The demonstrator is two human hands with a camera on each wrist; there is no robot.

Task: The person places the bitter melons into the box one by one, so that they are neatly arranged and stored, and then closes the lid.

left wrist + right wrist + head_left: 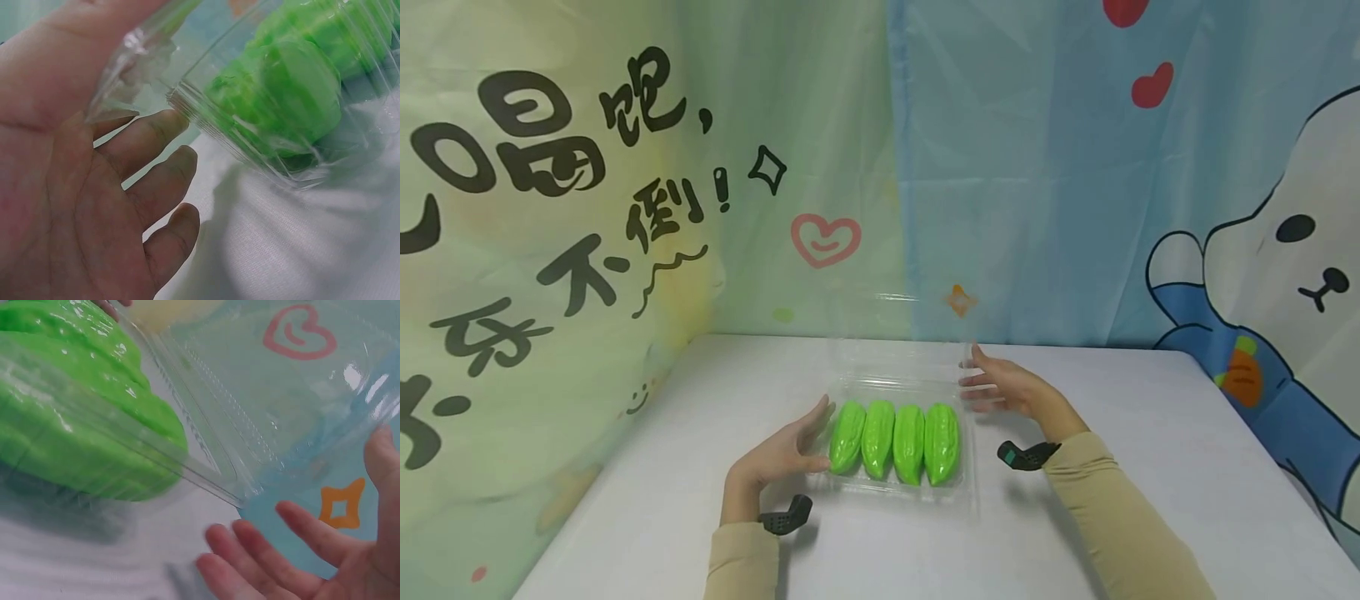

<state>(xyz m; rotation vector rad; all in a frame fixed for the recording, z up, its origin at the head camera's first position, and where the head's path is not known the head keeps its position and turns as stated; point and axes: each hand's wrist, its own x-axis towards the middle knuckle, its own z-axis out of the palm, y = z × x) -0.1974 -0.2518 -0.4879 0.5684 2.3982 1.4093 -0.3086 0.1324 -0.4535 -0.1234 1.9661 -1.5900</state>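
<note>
A clear plastic clamshell box sits on the table with its lid raised at the back. Several glossy, bright green, ridged elongated pieces, like toy vegetables, lie side by side in it. At the box's left side, my left hand holds the edge between thumb and fingers; the left wrist view shows the clear rim running there. On the other side, my right hand has its fingers spread beside the raised lid. Its thumb is close to the lid's edge; whether it touches, I cannot tell.
A white-covered table extends on both sides of the box. Behind it hangs a printed curtain with lettering, hearts and a white cartoon animal. Both wrists carry a small black device.
</note>
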